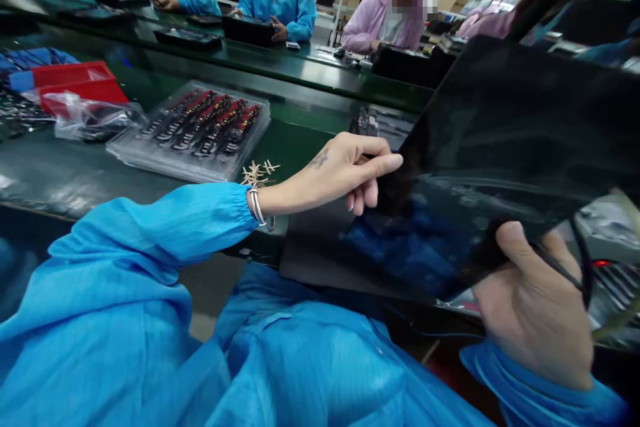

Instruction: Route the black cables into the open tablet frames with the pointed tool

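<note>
A large, glossy black screen panel (520,120) is tilted up at the right, with reflections on its face. My right hand (540,307) grips its lower edge, thumb on the near side and fingers partly hidden behind. At the panel's left edge, my left hand (345,170) is closed in a pinch, thumb against forefinger. Whether that pinch holds the panel itself or something thin on it, I cannot tell. Below the panel lies a dark flat sheet (320,253) at the bench edge. A metal bracelet (256,205) circles my left wrist.
Clear plastic trays (187,130) of small red and black parts lie on the green bench, beside tan strips (257,173). Further left are a red bin (80,83) and a plastic bag (95,117). Across the line (310,77), several people in blue or pink coats work.
</note>
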The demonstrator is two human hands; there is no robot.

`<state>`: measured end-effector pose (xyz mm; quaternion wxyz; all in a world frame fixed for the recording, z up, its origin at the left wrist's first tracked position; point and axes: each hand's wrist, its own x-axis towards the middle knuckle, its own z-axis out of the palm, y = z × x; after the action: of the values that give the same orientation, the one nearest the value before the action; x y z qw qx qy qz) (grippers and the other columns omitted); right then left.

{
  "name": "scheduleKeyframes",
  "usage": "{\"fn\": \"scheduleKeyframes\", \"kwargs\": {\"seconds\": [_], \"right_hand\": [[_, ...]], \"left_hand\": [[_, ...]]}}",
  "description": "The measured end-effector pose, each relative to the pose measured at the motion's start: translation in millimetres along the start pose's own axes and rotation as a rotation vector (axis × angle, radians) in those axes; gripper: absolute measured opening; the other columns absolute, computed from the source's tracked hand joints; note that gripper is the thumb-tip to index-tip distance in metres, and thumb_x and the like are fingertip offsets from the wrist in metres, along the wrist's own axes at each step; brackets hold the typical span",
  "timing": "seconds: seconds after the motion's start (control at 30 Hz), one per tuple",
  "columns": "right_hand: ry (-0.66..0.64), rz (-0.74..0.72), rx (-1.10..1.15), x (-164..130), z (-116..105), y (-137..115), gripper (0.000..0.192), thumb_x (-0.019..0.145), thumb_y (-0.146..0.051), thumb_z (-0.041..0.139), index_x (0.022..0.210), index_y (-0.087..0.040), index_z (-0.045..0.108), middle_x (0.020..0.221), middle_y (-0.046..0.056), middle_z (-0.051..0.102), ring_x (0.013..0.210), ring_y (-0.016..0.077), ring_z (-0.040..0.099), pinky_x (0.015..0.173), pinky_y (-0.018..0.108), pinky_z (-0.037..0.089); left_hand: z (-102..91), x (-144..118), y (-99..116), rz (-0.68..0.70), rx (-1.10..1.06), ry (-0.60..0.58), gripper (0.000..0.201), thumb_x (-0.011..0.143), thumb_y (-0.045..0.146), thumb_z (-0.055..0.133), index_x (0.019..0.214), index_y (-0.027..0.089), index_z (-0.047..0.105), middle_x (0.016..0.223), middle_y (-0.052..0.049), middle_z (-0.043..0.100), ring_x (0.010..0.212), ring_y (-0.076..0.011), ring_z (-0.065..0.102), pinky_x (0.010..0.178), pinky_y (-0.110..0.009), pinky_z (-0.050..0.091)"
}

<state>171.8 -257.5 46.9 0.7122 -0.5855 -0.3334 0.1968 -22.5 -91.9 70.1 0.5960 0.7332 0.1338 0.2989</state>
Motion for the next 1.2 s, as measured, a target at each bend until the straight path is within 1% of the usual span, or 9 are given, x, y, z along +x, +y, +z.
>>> {"fn": "scheduleKeyframes", "kwargs": {"seconds": [0.13,0.27,0.43,0.67,0.73,0.83,0.9,0.97,1.2], "right_hand": [[-0.077,0.290,0.135,4,3,5,0.017,0.079,-0.025,0.081,0.095,-0.026,0.077,0.134,0.003,0.072,0.134,0.0275,0.063,0.117,0.047,0.052],[-0.122,0.396,0.148,9,4,17,0.023,0.080,-0.027,0.081,0.104,-0.027,0.078,0.137,0.003,0.071,0.132,0.0282,0.065,0.116,0.048,0.053],[-0.130,0.432,0.173,11,1,27,0.028,0.082,-0.023,0.080,0.110,-0.028,0.079,0.139,0.003,0.070,0.131,0.0271,0.065,0.116,0.045,0.053],[-0.191,0.365,0.155,12,1,28,0.020,0.087,-0.026,0.077,0.108,-0.026,0.079,0.138,0.005,0.070,0.133,0.0267,0.064,0.116,0.043,0.053],[-0.162,0.373,0.165,12,1,28,0.020,0.086,-0.025,0.078,0.106,-0.027,0.079,0.138,0.004,0.070,0.133,0.0268,0.064,0.116,0.043,0.053],[-0.126,0.370,0.167,11,0,28,0.021,0.085,-0.023,0.078,0.105,-0.026,0.079,0.139,0.004,0.069,0.133,0.0267,0.064,0.117,0.043,0.053],[-0.130,0.347,0.155,10,0,26,0.021,0.085,-0.024,0.078,0.106,-0.026,0.079,0.141,0.003,0.068,0.134,0.0264,0.063,0.117,0.043,0.052],[-0.133,0.333,0.148,10,-1,25,0.021,0.086,-0.024,0.077,0.106,-0.027,0.079,0.143,0.002,0.067,0.134,0.0261,0.063,0.117,0.044,0.052],[-0.124,0.352,0.152,8,-1,24,0.024,0.085,-0.025,0.078,0.109,-0.028,0.078,0.144,0.002,0.066,0.134,0.0268,0.063,0.116,0.044,0.053]], "left_hand": [[0.2,2,-19,-0.147,-0.142,0.042,0.053,0.096,0.061,0.064,0.073,0.017,0.045,0.057,0.000,0.068,0.041,-0.0076,0.062,0.040,-0.013,0.043],[-2.1,4,-33,-0.261,-0.192,0.061,0.051,0.097,0.057,0.066,0.073,0.016,0.047,0.055,0.000,0.066,0.039,-0.0062,0.059,0.039,-0.012,0.041],[-4.7,5,-41,-0.281,-0.211,0.053,0.049,0.097,0.056,0.065,0.075,0.016,0.048,0.057,0.000,0.067,0.040,-0.0060,0.060,0.040,-0.012,0.043],[-3.7,6,-40,-0.290,-0.199,0.059,0.047,0.098,0.052,0.067,0.074,0.016,0.047,0.056,0.000,0.066,0.040,-0.0062,0.060,0.039,-0.011,0.041],[-3.5,6,-39,-0.283,-0.195,0.055,0.044,0.100,0.046,0.066,0.074,0.016,0.048,0.056,0.000,0.067,0.040,-0.0064,0.059,0.040,-0.012,0.041],[-3.5,6,-36,-0.278,-0.160,0.034,0.029,0.103,0.026,0.061,0.077,0.015,0.053,0.058,0.000,0.068,0.042,-0.0070,0.061,0.042,-0.013,0.045],[-3.6,5,-33,-0.288,-0.124,0.021,0.014,0.098,0.011,0.058,0.084,0.013,0.057,0.060,0.000,0.069,0.044,-0.0078,0.063,0.046,-0.014,0.049],[-3.7,5,-31,-0.298,-0.109,0.015,0.010,0.091,0.003,0.057,0.089,0.013,0.059,0.061,0.000,0.070,0.046,-0.0088,0.064,0.049,-0.015,0.052],[-6.8,6,-34,-0.295,-0.143,0.006,0.013,0.084,0.004,0.058,0.094,0.012,0.061,0.063,-0.001,0.072,0.048,-0.0103,0.066,0.050,-0.017,0.054]]}}
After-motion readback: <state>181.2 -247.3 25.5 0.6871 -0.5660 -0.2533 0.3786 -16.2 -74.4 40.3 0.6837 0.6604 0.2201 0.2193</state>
